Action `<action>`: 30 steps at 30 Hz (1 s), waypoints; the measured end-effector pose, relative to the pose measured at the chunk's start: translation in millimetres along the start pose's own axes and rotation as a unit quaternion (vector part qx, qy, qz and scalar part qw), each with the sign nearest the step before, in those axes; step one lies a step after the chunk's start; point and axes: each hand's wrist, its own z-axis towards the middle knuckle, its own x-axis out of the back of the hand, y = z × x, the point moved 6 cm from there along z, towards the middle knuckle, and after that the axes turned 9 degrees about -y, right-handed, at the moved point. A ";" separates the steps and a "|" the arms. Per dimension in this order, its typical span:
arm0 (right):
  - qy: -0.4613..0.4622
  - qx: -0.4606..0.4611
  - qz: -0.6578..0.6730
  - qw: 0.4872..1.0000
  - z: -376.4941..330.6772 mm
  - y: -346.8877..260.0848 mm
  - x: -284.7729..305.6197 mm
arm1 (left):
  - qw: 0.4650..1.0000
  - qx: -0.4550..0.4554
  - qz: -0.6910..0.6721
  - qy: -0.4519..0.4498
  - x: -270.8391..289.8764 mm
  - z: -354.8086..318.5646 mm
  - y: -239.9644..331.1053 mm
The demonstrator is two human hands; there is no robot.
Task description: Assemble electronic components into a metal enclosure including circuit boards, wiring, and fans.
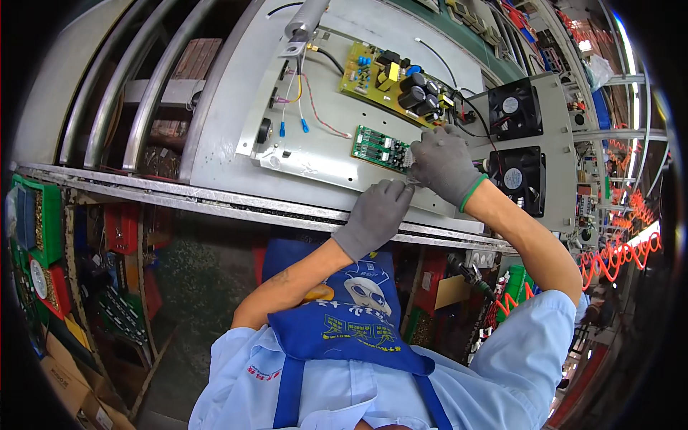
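A metal chassis plate lies on the bench with a small green circuit board at its middle. My right hand, in a grey glove with a green cuff, bends over the board's right end; its fingers are closed and hide what they grip. Just left of it and nearer to me, my gloved left hand reaches over the plate's front edge. Its fingers are curled together, the tips close to my right hand, and what they pinch does not show. Behind sits a larger yellow-green power board with black capacitors.
Two black fans are mounted on the panel at the right. Loose wires with blue terminals lie at the plate's left. A metal cylinder hangs over the far left corner. Steel rollers run along the left. Parts bins stand below the bench edge.
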 end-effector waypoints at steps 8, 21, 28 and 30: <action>-0.012 0.006 0.023 1.000 5.2 5.9 0.3 | 0.999 -0.006 0.041 0.009 -5.5 -1.5 -4.2; -0.002 0.031 0.038 0.999 5.3 4.0 -0.8 | 0.999 -0.016 0.043 0.013 -3.6 -1.3 -2.1; -0.168 0.000 0.126 0.978 33.6 23.8 -5.5 | 0.996 0.011 0.089 -0.017 -4.9 4.9 0.0; -0.179 0.025 0.152 0.972 43.7 29.8 -7.2 | 0.993 0.022 0.099 -0.053 -11.4 7.8 -0.8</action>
